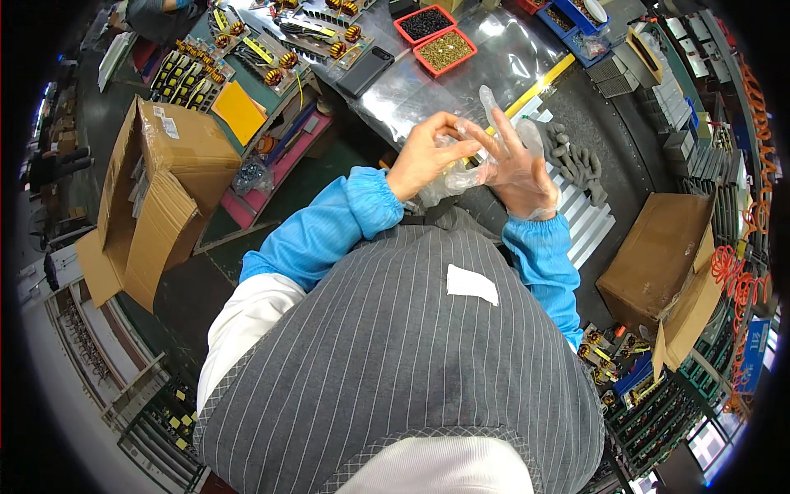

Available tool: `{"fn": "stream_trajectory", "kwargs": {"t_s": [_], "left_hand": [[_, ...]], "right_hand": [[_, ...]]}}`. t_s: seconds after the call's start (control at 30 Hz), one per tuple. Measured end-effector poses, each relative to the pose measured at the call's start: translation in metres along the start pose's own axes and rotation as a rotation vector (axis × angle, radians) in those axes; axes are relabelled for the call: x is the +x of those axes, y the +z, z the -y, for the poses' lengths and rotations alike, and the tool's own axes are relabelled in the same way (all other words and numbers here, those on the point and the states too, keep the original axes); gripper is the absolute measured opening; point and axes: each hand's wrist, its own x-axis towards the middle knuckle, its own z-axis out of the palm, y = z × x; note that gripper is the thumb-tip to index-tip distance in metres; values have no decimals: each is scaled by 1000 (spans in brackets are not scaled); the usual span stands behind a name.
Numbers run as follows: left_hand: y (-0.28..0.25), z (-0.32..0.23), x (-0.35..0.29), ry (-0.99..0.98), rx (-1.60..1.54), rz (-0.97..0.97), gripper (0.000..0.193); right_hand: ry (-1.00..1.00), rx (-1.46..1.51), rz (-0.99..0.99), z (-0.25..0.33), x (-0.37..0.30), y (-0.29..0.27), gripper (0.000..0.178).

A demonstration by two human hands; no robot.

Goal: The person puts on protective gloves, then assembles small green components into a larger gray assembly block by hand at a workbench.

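My right hand (520,174) wears a loose, clear plastic glove, its fingers spread and its empty glove tips standing out past them. Bare and closed, my left hand (424,156) pinches thin clear plastic at the right hand's fingers. More crumpled clear plastic (448,183) hangs between the two hands; whether it belongs to the same glove I cannot tell. Just right of my right hand, a pair of grey work gloves (580,165) lies on a dark surface, beside long silvery metal strips (591,235).
Red trays of black parts (425,24) and brass-coloured parts (445,51) stand on the metal bench, near a black phone (366,71). Circuit boards with copper coils (271,58) lie far left. Open cardboard boxes stand left (185,148) and right (658,247).
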Motion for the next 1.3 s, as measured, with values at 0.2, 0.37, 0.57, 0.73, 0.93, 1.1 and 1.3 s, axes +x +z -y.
{"fn": "stream_trajectory", "kwargs": {"t_s": [0.2,0.37,0.57,0.73,0.93,1.1,1.3], "left_hand": [[-19,-14,0,-42,-238,-81,19],[-35,-15,8,15,-123,-120,15],[-46,-31,13,206,447,-178,15],[-52,-27,23,250,569,-150,10],[-51,-13,31,281,558,-81,10],[-25,19,39,217,301,-90,13],[41,-4,40,107,2,-124,12]], "right_hand": [[-45,78,-30,-10,4,7,94],[-4,0,-85,-11,14,19,109],[-57,-50,-127,-29,26,38,108],[-38,48,-94,-17,25,45,107],[-25,3,-118,0,-16,26,98],[58,76,-37,12,-43,5,102],[-90,117,-37,47,-76,-17,107]]}}
